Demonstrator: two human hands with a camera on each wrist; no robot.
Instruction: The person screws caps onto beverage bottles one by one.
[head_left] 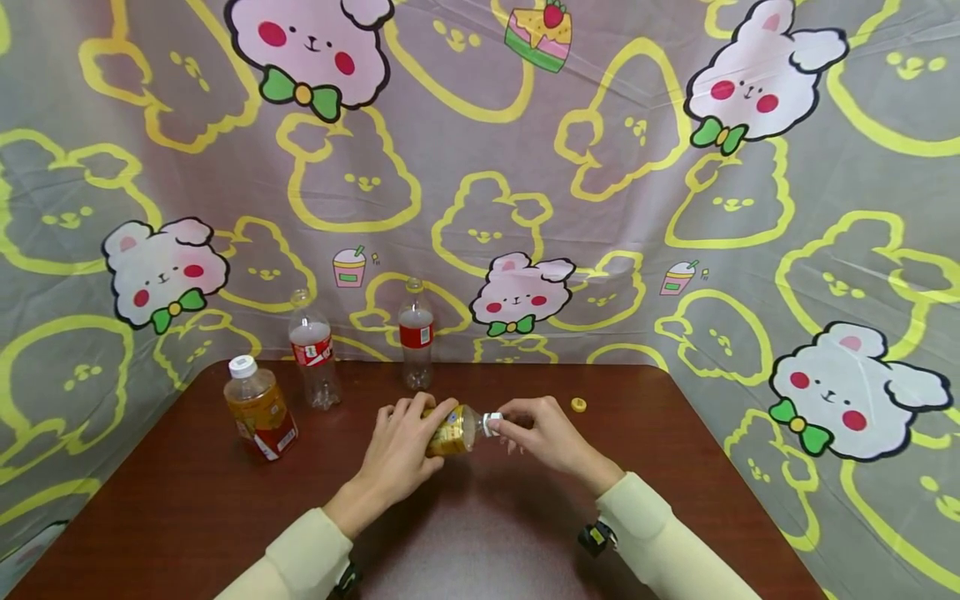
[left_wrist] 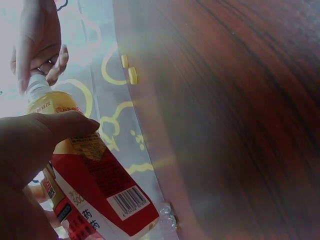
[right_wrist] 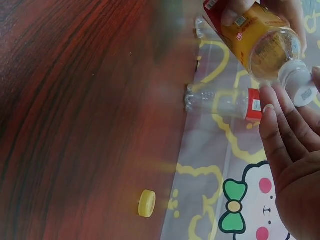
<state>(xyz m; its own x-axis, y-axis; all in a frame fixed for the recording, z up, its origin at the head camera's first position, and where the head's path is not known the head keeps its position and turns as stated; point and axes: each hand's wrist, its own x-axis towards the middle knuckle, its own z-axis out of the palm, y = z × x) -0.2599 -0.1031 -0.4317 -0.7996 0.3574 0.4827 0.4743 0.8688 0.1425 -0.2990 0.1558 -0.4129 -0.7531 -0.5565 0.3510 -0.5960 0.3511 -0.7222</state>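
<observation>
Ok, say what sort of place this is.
Likely a makeshift recording booth, though I can't be sure: a cartoon-printed cloth hangs behind and on both sides of a brown table, and a small black device sits at the right wrist.

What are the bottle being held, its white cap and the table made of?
The held bottle looks like thin, glossy, clear plastic: you can see through its shoulder above the printed label. The white cap is probably plastic too, smooth and not see-through. The table is reddish-brown and slightly shiny, with dark streaks like wood grain, but it may be real wood or a wood-look covering.
</observation>
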